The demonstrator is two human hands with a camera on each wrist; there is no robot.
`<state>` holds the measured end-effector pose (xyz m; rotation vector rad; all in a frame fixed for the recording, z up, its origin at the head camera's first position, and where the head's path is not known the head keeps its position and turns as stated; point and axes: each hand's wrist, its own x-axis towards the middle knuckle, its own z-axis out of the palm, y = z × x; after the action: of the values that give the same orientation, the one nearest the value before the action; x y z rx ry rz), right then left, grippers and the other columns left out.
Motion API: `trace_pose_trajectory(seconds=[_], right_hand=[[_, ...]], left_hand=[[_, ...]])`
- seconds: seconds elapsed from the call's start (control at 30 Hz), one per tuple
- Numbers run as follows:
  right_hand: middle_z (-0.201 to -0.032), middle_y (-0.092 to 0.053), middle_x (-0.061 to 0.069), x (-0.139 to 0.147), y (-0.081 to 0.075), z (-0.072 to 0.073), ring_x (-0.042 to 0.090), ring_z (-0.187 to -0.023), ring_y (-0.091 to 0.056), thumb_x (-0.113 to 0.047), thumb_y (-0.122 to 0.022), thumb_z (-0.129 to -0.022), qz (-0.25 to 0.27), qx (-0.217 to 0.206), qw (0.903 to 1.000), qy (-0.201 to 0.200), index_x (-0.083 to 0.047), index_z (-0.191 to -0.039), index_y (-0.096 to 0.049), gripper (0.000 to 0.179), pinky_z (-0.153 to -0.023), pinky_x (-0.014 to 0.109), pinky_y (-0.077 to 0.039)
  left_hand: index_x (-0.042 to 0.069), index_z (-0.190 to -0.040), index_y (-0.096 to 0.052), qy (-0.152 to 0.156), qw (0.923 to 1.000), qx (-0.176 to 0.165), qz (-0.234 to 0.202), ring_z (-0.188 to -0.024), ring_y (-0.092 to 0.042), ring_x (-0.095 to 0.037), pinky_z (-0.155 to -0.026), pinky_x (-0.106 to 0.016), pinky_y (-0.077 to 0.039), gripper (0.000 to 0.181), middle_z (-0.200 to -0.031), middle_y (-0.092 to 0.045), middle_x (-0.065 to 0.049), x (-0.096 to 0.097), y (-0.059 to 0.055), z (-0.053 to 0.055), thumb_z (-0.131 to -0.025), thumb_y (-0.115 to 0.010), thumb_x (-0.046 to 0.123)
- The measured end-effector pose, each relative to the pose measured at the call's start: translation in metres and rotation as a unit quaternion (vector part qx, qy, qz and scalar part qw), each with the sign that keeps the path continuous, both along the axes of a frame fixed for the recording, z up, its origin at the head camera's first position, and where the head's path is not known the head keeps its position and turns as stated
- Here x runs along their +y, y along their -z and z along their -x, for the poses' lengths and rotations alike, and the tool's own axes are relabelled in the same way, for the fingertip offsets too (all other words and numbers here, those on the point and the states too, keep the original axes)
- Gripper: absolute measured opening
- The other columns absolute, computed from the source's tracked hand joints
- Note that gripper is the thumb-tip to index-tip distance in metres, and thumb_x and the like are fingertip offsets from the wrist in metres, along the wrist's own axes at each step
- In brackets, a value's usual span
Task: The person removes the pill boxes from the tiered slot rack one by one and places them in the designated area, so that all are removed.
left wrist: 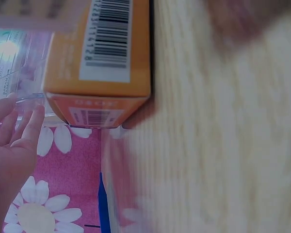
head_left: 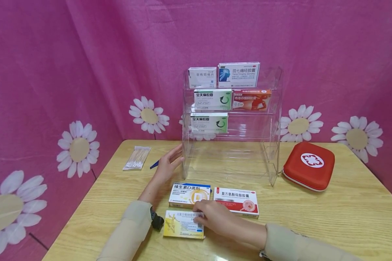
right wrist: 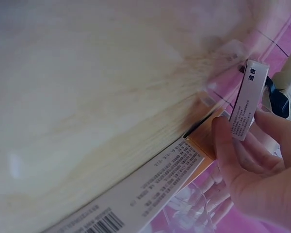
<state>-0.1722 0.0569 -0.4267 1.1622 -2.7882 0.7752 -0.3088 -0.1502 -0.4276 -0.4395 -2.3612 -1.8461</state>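
My right hand [head_left: 217,217] pinches the right end of a yellow-and-white medicine box [head_left: 179,226] between thumb and fingers; in the right wrist view the box's narrow white side [right wrist: 250,99] shows at the fingertips. Beyond it lie a vitamin D box [head_left: 186,195], white with blue and orange, and a red-and-white capsule box [head_left: 230,197]. My left hand [head_left: 167,166] reaches to the left side of a clear tiered display stand [head_left: 232,156], fingers extended and fingertips at its side panel. In the left wrist view, the vitamin D box's orange side [left wrist: 99,82] fills the middle.
On the stand's upper tiers sit several medicine boxes, among them a green-and-white one [head_left: 209,123] and a red one [head_left: 252,100]. A red first-aid case [head_left: 310,166] lies right of the stand. At the left are a cotton swab pack [head_left: 137,158] and a slim blue pointed thing [head_left: 154,165].
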Motion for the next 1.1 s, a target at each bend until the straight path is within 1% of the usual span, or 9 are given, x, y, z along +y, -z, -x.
trace_pose_trajectory(seconds=[0.27,0.4,0.5,0.6,0.73,0.8,0.93,1.0,1.1], right_hand=[[-0.081,-0.065,-0.002,0.000,0.004,-0.001,0.002,-0.072,-0.055,-0.012,-0.071,-0.089,-0.018,0.032,0.9993,-0.008,-0.012,-0.087,-0.065,0.006,-0.065,0.015,-0.053],[-0.081,-0.065,-0.002,-0.001,0.004,-0.001,0.002,-0.072,-0.056,-0.013,-0.072,-0.088,-0.029,0.043,0.9986,-0.007,-0.012,-0.086,-0.066,0.007,-0.065,0.015,-0.053],[-0.081,-0.065,-0.002,0.000,0.004,-0.001,0.002,-0.072,-0.056,-0.013,-0.073,-0.087,-0.027,0.048,0.9984,-0.006,-0.012,-0.086,-0.066,0.007,-0.065,0.014,-0.053],[-0.081,-0.064,-0.003,0.002,0.004,-0.002,0.002,-0.071,-0.054,-0.014,-0.073,-0.087,-0.006,0.060,0.9982,-0.004,-0.012,-0.086,-0.067,0.007,-0.063,0.014,-0.051],[-0.080,-0.063,-0.004,0.006,0.002,0.001,0.001,-0.070,-0.051,-0.015,-0.074,-0.086,0.035,0.066,0.9972,0.005,-0.012,-0.085,-0.067,0.008,-0.062,0.012,-0.048],[-0.083,-0.066,-0.002,0.009,0.000,0.004,0.003,-0.072,-0.055,-0.015,-0.073,-0.087,0.063,0.057,0.9964,0.008,-0.011,-0.088,-0.067,0.008,-0.065,0.013,-0.051],[-0.091,-0.071,0.005,0.017,-0.009,0.013,0.012,-0.077,-0.066,-0.013,-0.072,-0.087,0.118,0.066,0.9908,0.007,-0.006,-0.095,-0.067,0.012,-0.068,0.018,-0.058],[-0.093,-0.071,0.007,0.022,-0.015,0.019,0.015,-0.079,-0.068,-0.011,-0.072,-0.087,0.137,0.088,0.9867,0.011,-0.004,-0.097,-0.067,0.014,-0.068,0.022,-0.060],[-0.095,-0.070,0.008,0.031,-0.025,0.031,0.018,-0.080,-0.069,-0.011,-0.074,-0.086,0.150,0.121,0.9808,0.029,-0.004,-0.100,-0.067,0.018,-0.070,0.025,-0.062]], left_hand=[[0.003,-0.145,-0.045,0.003,1.0000,0.004,-0.003,-0.135,-0.050,-0.035,-0.111,-0.043,-0.045,0.053,-0.147,-0.049,-0.020,0.001,0.000,0.000,-0.094,-0.061,0.002],[0.003,-0.145,-0.045,0.002,1.0000,0.005,-0.002,-0.135,-0.050,-0.036,-0.111,-0.043,-0.045,0.053,-0.147,-0.049,-0.020,0.000,0.000,-0.001,-0.095,-0.060,0.001],[0.003,-0.145,-0.045,0.002,1.0000,0.007,-0.005,-0.135,-0.050,-0.035,-0.111,-0.042,-0.045,0.052,-0.147,-0.049,-0.020,0.001,0.000,-0.001,-0.094,-0.060,0.001],[0.002,-0.144,-0.046,0.002,0.9999,0.011,-0.006,-0.134,-0.051,-0.035,-0.110,-0.042,-0.045,0.052,-0.146,-0.050,-0.020,0.001,0.000,-0.001,-0.094,-0.060,0.000],[0.000,-0.144,-0.046,0.000,0.9999,0.016,-0.005,-0.133,-0.051,-0.037,-0.110,-0.040,-0.046,0.052,-0.145,-0.050,-0.022,0.001,0.000,-0.001,-0.094,-0.060,-0.001],[0.000,-0.144,-0.046,-0.001,0.9999,0.016,-0.007,-0.133,-0.051,-0.037,-0.110,-0.040,-0.045,0.052,-0.145,-0.050,-0.022,0.001,0.000,-0.001,-0.093,-0.060,-0.001],[0.000,-0.144,-0.046,0.001,0.9999,0.014,-0.008,-0.134,-0.051,-0.037,-0.111,-0.041,-0.045,0.052,-0.145,-0.050,-0.022,0.001,-0.001,-0.002,-0.094,-0.060,-0.001],[0.000,-0.144,-0.046,0.003,0.9999,0.016,-0.004,-0.134,-0.051,-0.037,-0.111,-0.042,-0.045,0.052,-0.146,-0.050,-0.022,0.001,-0.001,-0.002,-0.094,-0.060,-0.001],[0.000,-0.144,-0.046,0.003,0.9998,0.020,0.001,-0.134,-0.051,-0.037,-0.111,-0.043,-0.045,0.052,-0.146,-0.049,-0.022,0.001,-0.001,-0.002,-0.094,-0.060,-0.001]])
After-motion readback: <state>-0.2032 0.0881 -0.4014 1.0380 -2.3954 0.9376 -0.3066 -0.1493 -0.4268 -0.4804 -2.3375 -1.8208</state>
